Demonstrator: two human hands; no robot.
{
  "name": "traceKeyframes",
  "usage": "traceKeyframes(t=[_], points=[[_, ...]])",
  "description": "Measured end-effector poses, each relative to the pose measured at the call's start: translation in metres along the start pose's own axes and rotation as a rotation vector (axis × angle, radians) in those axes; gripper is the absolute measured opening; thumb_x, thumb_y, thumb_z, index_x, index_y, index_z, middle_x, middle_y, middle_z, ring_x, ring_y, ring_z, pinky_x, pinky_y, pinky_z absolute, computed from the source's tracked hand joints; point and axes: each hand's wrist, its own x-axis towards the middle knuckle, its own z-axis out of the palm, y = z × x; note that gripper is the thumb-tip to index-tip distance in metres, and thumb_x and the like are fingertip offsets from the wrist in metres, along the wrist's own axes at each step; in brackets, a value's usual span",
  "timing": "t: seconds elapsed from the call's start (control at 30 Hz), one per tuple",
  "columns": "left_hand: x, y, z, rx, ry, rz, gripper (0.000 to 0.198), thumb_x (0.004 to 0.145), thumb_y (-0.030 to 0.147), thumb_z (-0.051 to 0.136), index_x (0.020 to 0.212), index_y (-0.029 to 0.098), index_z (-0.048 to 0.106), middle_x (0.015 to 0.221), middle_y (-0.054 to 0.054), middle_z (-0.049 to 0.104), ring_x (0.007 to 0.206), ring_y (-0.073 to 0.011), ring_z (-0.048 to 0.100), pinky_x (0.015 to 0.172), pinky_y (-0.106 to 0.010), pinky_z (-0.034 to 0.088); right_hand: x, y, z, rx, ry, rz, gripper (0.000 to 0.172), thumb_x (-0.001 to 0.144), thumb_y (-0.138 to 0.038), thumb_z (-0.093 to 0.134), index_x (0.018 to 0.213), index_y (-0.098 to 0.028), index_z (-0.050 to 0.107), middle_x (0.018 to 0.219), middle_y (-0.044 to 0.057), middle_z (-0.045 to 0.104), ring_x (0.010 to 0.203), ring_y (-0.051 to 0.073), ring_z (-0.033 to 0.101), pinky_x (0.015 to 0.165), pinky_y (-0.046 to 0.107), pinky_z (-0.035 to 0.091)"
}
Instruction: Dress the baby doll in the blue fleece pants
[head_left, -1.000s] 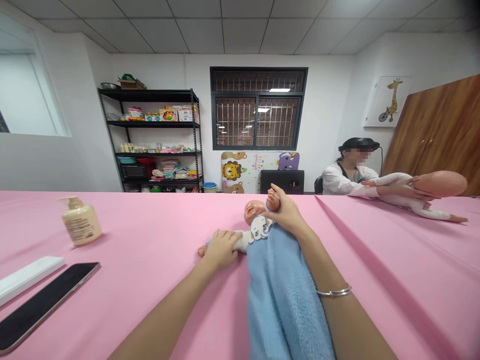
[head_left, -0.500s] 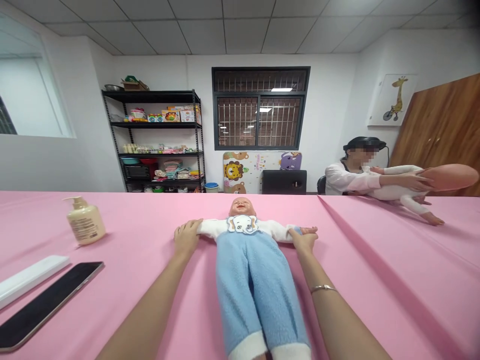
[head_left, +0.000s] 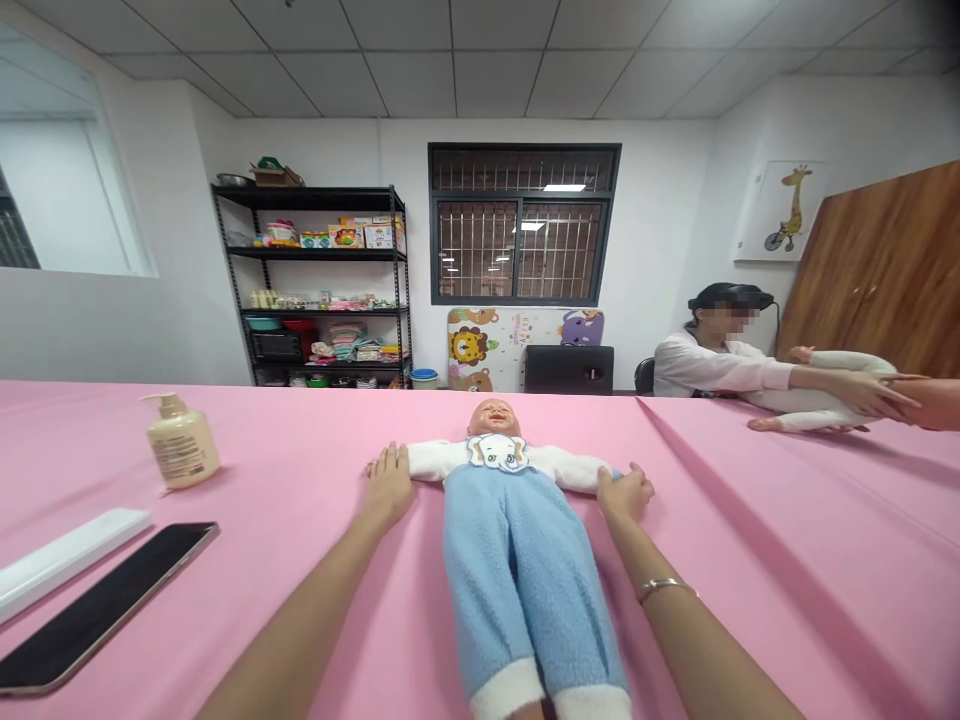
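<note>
Head view: spread left hand (head_left: 388, 487) and right hand (head_left: 625, 492) touch the doll's (head_left: 495, 455) cuffs.

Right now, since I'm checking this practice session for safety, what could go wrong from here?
The baby doll has its head close to the far edge of the pink table cover, so a push that way might tip it over. The bangle above your right hand could snag the fleece trousers. The black tablet lies beside your left hand's forearm and might get knocked.
</note>
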Motion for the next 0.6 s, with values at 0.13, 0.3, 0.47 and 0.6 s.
traceKeyframes(t=[0.13,0.3,0.47,0.6], points=[[-0.004,-0.009,0.001,-0.055,0.035,0.065,0.060,0.079,0.009,0.030,0.137,0.003,0.020,0.144,-0.018,0.013,0.133,-0.0300,0.012,0.108,-0.051,0.013,-0.001,0.003,-0.016,-0.010,-0.098,-0.146,0.053,0.073,-0.027,0.048,0.119,-0.003,0.048,0.120,0.021,0.036,0.124,0.030,0.023,0.103,0.039,0.025],[-0.017,0.003,-0.012,-0.329,0.311,0.160,0.044,0.078,0.008,0.029,0.119,0.008,0.044,0.125,-0.016,0.045,0.121,-0.0249,0.038,0.104,-0.043,0.028,-0.034,-0.015,-0.027,0.143,-0.068,-0.581,0.035,0.074,-0.034,0.041,0.094,-0.011,0.058,0.112,0.013,0.049,0.108,0.024,0.043,0.098,0.038,0.031],[-0.035,0.038,-0.019,-0.918,-0.058,0.360,0.022,0.080,0.023,0.045,0.099,0.015,0.051,0.103,-0.010,0.059,0.097,-0.0209,0.056,0.088,-0.037,0.046,-0.058,-0.033,-0.027,0.392,-0.920,-0.365,0.034,0.065,-0.032,0.049,0.090,-0.010,0.057,0.092,0.009,0.059,0.086,0.020,0.055,0.079,0.031,0.044],[-0.040,0.044,-0.009,-1.081,-0.215,0.412,0.029,0.078,0.026,0.052,0.105,0.016,0.048,0.109,-0.010,0.057,0.103,-0.0213,0.054,0.092,-0.038,0.043,-0.051,-0.041,-0.045,0.318,-1.204,-0.247,0.033,0.068,-0.037,0.056,0.088,-0.011,0.059,0.087,0.005,0.060,0.077,0.017,0.053,0.067,0.025,0.042]])
